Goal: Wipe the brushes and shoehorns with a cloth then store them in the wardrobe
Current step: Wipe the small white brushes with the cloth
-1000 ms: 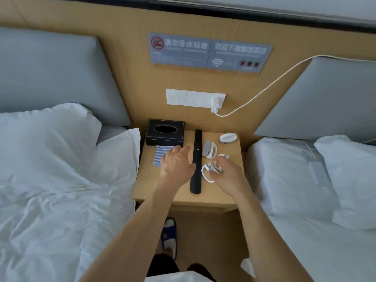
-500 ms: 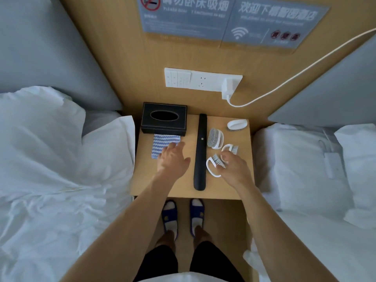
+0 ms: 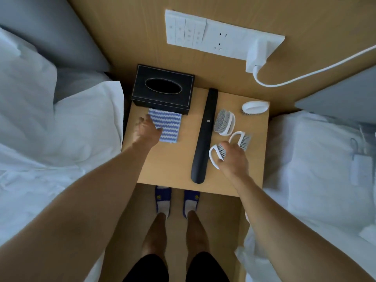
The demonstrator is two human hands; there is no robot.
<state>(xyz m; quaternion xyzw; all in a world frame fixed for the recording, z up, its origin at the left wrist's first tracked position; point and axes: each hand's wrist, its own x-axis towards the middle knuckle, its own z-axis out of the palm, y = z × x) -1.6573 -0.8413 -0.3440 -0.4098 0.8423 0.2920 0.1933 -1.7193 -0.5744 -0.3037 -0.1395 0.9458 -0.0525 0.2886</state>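
On the wooden nightstand [image 3: 175, 165] lies a long black shoehorn [image 3: 204, 137], pointing away from me. Right of it are several small white brushes with grey bristles. My right hand [image 3: 233, 159] grips the nearest white brush [image 3: 214, 154] by its loop handle. Another looped brush [image 3: 241, 139] lies just beyond my fingers, a third brush [image 3: 224, 122] lies on its side, and an oval brush [image 3: 255, 106] sits at the back right. My left hand [image 3: 146, 132] rests with relaxed fingers on the left edge of a blue-and-white zigzag cloth [image 3: 167, 125].
A black tissue box [image 3: 162, 88] stands at the nightstand's back left, touching the cloth. White beds flank the nightstand closely. A wall socket panel [image 3: 219, 37] with a plugged charger and white cable [image 3: 315, 72] is behind. My feet in blue slippers [image 3: 177, 198] stand below.
The camera moved closer and tilted down. My left hand slid left onto the cloth's edge. My right hand stayed at the nearest brush.
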